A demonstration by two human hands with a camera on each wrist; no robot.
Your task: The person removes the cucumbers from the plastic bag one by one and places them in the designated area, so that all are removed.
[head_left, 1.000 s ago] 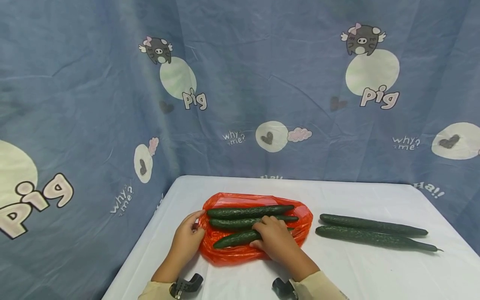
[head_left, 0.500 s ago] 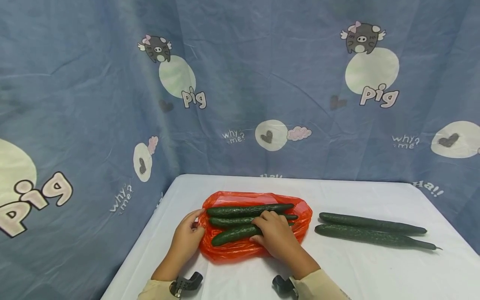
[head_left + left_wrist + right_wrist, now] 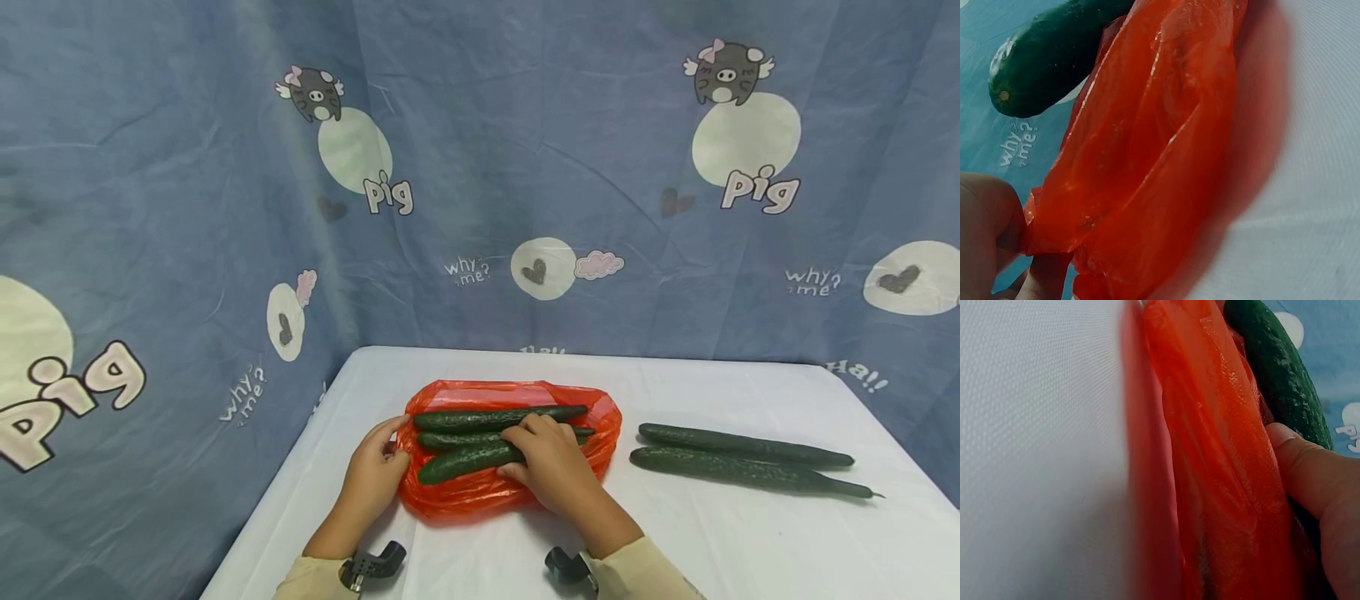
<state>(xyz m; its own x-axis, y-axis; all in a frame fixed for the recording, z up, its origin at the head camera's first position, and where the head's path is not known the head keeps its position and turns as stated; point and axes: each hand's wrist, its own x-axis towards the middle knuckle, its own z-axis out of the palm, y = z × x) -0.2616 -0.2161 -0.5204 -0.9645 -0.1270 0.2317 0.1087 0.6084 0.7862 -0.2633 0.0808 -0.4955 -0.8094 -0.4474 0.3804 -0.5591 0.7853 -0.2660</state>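
Three dark green cucumbers lie lengthwise in an opened red plastic bag (image 3: 465, 505) on the table. My right hand (image 3: 553, 460) grips the nearest cucumber (image 3: 463, 463), thumb on the near side and fingers over the top; its right part is covered by the hand. Behind it are the middle cucumber (image 3: 450, 442) and the far cucumber (image 3: 480, 419). At the bag's left end, my left hand (image 3: 375, 471) pinches the rim between thumb and fingers. In the left wrist view, the bag's red film (image 3: 1141, 162) is stretched from the fingers, with a cucumber (image 3: 1047, 62) end sticking up behind.
Two more cucumbers, a rear one (image 3: 742, 446) and a front one (image 3: 750, 473), lie side by side on the white tablecloth (image 3: 720, 542) to the right of the bag. A blue printed curtain (image 3: 450, 167) hangs behind and to the left of the table.
My right hand has shifted the nearest cucumber slightly left and away from me, tilting its left end up against the middle one. The left hand stays at the bag's rim.
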